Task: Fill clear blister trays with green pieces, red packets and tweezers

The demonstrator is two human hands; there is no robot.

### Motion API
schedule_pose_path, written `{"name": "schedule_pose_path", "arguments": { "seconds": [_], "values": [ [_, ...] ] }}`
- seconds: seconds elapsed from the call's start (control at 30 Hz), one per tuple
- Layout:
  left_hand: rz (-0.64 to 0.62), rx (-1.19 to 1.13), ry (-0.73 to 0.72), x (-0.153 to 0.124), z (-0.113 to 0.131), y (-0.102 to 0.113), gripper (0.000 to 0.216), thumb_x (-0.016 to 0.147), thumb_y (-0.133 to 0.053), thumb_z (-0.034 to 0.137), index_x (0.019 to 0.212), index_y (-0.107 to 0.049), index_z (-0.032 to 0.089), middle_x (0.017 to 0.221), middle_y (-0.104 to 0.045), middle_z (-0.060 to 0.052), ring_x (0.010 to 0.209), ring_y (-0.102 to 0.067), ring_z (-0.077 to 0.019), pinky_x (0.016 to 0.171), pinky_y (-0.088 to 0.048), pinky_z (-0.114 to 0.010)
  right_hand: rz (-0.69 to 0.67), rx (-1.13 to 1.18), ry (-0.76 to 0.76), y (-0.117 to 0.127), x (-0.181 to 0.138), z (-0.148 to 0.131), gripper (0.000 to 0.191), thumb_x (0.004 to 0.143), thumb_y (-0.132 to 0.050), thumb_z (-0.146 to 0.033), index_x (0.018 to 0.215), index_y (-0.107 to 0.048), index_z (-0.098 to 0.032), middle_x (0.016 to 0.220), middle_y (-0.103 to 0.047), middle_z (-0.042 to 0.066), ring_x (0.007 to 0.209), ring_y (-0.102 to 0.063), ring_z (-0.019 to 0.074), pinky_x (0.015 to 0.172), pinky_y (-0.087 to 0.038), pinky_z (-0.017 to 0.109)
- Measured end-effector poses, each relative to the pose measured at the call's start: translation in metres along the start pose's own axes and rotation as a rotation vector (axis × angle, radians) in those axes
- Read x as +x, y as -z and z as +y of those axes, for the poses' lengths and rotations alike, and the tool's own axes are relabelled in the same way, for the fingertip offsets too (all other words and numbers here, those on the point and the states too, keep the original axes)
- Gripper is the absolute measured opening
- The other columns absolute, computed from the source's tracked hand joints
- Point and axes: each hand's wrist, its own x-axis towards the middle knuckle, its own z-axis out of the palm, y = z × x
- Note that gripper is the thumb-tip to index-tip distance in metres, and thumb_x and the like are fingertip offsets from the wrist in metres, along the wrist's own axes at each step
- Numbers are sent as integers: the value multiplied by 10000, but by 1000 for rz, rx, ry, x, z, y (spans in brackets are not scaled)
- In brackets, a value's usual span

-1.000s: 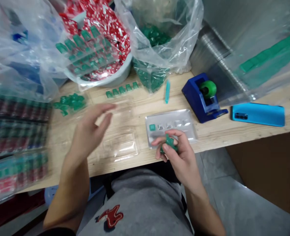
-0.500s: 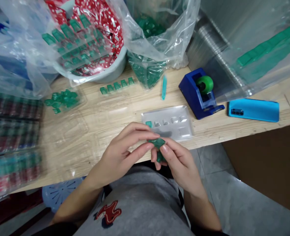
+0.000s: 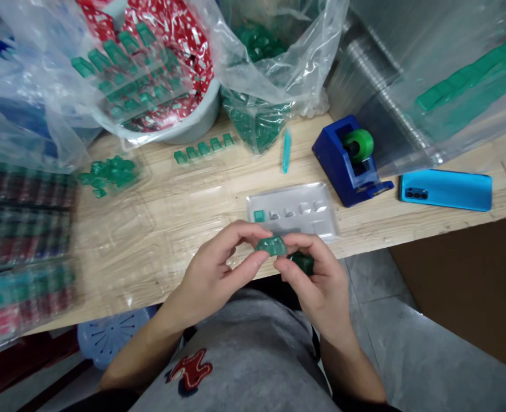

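Pinching green piece (image 3: 272, 246), left grip (image 3: 213, 270)

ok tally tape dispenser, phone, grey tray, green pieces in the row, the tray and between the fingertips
Tape dispenser: 1
Smartphone: 1
Grey blister tray: 1
Green pieces in row: 5
Green piece visible in tray: 1
Green piece pinched between left hand and right hand: 1
Total: 10

Pale wooden worktop (image 3: 257, 171)
Around its grey tray (image 3: 295, 197): teal stick (image 3: 286, 151) at twelve o'clock, blue phone (image 3: 454, 190) at three, pale basin (image 3: 211, 109) at ten.
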Motion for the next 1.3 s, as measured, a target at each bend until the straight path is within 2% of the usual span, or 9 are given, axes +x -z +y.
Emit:
{"name": "schedule_pose_path", "arguments": {
  "seconds": [0.1, 0.37, 0.5, 0.63, 0.73, 0.83, 0.93, 1.1, 1.3],
  "values": [
    [18, 187, -99, 0, 2, -2, 170, 941, -563, 183, 1109, -584, 193, 987, -700, -26, 906, -677, -110, 799, -557, -201, 28, -130, 47, 0, 0, 2, 155, 882, -649, -197, 1009, -620, -280, 830, -659, -69, 753, -633, 62, 699, -499, 153],
    [45, 792, -521, 0, -10, -14, 239, 940, -497, 78, 1172, -547, 47, 995, -740, -150, 907, -721, -205, 835, -591, -305, 108, -341, 149, -5, 0, 7, 112, 868, -581, -124, 914, -587, -225, 778, -654, -46, 699, -635, 88, 668, -512, 182],
    [103, 718, -470, -2, -20, -24, 136, 945, -471, 107, 1046, -557, 134, 908, -747, -102, 843, -730, -190, 759, -611, -299, 143, -455, 172, -11, -1, 11, 113, 846, -547, -103, 833, -552, -216, 725, -627, -41, 657, -614, 99, 637, -495, 201],
    [201, 400, -215, -5, -20, -32, 146, 901, -514, 82, 993, -510, 195, 1024, -736, -84, 994, -715, -182, 792, -606, -282, 194, -522, 184, -12, -1, 14, 112, 835, -530, -112, 804, -535, -220, 705, -609, -32, 635, -600, 115, 609, -488, 226],
    [102, -8, -1, -2, -15, -29, 132, 912, -516, 100, 981, -495, 210, 1080, -726, -69, 972, -717, -152, 781, -606, -262, 168, -474, 177, -8, 1, 14, 120, 836, -527, -113, 811, -535, -230, 718, -617, -32, 645, -606, 117, 611, -491, 230],
    [-53, -223, 29, 5, -14, -19, 157, 913, -555, 132, 1052, -544, 205, 1039, -724, -56, 881, -720, -127, 775, -601, -248, 122, -354, 115, -3, 4, 14, 117, 842, -541, -124, 815, -539, -237, 742, -635, -37, 649, -611, 109, 614, -494, 226],
    [-72, -111, -29, 15, -19, -12, 183, 911, -596, 182, 1092, -605, 209, 1004, -707, -47, 886, -699, -139, 774, -590, -264, 129, -281, 67, 0, 8, 16, 86, 863, -549, -160, 826, -563, -237, 749, -649, -32, 674, -621, 118, 642, -506, 243],
    [89, 495, -252, 33, -38, -17, 176, 915, -593, 182, 1084, -641, 187, 1017, -679, -81, 964, -630, -202, 863, -529, -365, 284, -258, -1, 11, 11, 21, 33, 881, -580, -222, 885, -610, -235, 781, -667, -19, 705, -626, 128, 670, -506, 269],
    [-102, 593, -338, 42, -44, -19, 249, 954, -511, 193, 1166, -624, 126, 1035, -679, -110, 948, -603, -214, 832, -507, -342, 318, -258, -46, 24, 5, 24, 44, 884, -593, -253, 909, -623, -232, 750, -633, -26, 626, -564, 115, 659, -485, 285]
  ]
}}
